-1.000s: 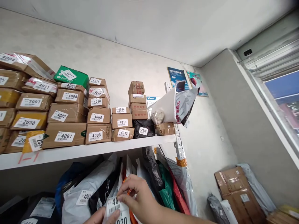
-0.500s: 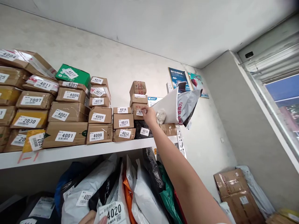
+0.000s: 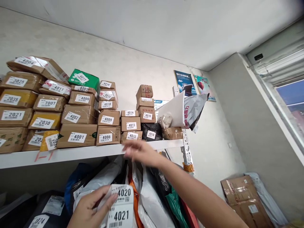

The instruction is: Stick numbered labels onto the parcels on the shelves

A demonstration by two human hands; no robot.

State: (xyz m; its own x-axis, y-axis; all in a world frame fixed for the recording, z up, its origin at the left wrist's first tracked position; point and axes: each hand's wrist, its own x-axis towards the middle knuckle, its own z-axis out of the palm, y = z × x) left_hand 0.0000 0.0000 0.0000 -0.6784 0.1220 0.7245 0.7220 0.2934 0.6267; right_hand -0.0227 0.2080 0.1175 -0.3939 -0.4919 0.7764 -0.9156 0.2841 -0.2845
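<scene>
Below shelf edge (image 3: 78,154): left hand (image 3: 86,210) fingers grasping label strip (image 3: 122,205); right hand (image 3: 140,152) blurred at edge, fingers released, empty.

Pale plastered wall (image 3: 133,60), white ceiling (image 3: 166,22), long white shelf (image 3: 78,153) along it, two posters (image 3: 185,83) near the corner, daylit window (image 3: 291,101) at right under a roller shutter (image 3: 280,66)

The left hand (image 3: 87,209) and right hand (image 3: 139,152) are bare — the right forearm (image 3: 190,193) too
</scene>
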